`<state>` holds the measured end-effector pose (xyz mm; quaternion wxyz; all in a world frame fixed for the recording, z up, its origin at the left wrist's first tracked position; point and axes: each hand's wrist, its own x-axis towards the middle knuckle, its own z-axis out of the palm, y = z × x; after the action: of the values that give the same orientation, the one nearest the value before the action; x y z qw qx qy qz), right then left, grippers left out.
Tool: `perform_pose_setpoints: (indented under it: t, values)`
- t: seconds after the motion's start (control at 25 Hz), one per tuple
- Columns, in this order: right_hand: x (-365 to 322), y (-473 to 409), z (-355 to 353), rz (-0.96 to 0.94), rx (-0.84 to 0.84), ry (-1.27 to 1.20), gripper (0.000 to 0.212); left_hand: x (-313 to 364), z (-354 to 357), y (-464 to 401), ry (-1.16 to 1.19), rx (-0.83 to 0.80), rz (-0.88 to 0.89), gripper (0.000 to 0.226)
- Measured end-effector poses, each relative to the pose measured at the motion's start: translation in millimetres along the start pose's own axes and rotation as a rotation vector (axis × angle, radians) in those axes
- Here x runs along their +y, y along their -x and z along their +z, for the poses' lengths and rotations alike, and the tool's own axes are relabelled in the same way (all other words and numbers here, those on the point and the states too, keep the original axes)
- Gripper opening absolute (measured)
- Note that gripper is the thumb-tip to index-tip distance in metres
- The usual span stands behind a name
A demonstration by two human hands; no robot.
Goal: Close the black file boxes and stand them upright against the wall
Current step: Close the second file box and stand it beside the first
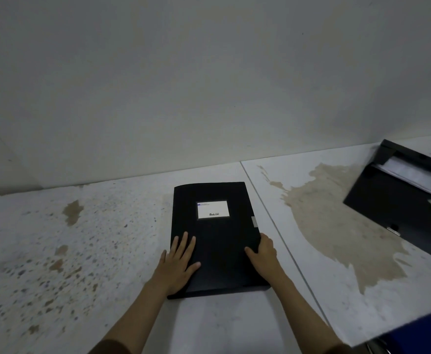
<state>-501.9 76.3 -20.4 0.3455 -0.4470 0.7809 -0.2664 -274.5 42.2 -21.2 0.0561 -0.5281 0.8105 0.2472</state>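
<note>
A closed black file box [217, 233] lies flat on the white table, its white label facing up. My left hand [177, 261] rests flat with spread fingers on the box's near left corner. Over the box's right edge, below the small clasp, my right hand [262, 254] is curled with its thumb on the lid. A second black file box [403, 200] lies open at the far right, showing white papers inside. The pale wall [209, 85] rises behind the table.
The table top [81, 251] is speckled and stained, with a large tan stain [336, 226] between the two boxes. A seam [280, 226] runs between two table sections. A blue object [418, 325] shows at the bottom right corner.
</note>
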Motion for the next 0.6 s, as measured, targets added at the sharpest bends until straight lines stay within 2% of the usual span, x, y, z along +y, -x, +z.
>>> perform_pose_setpoints:
  t: [0.08,0.12,0.24,0.28,0.4,0.6]
  values:
    - [-1.8,-0.6,5.9,-0.017,-0.003,0.016,0.062,-2.7,7.6,-0.2,-0.028,0.032,0.020,0.114]
    - [-1.8,-1.7,8.8,-0.036,-0.002,0.046,0.067,-4.7,11.4,-0.6,-0.022,0.055,0.028,0.111]
    - [-4.7,-8.0,15.0,-0.131,0.031,0.223,0.077,-7.5,17.5,-2.9,0.042,0.065,0.041,0.070]
    - [-5.6,-10.6,17.0,-0.161,0.048,0.300,0.077,-8.2,18.3,-3.7,0.041,0.070,0.037,0.064]
    - [-5.1,-16.4,21.8,-0.204,0.089,0.484,0.077,-10.8,23.4,-5.1,0.028,0.126,0.043,0.062]
    - [-2.2,-19.7,25.4,-0.153,0.066,0.560,0.075,-17.6,39.5,-10.5,0.066,0.274,0.058,0.060]
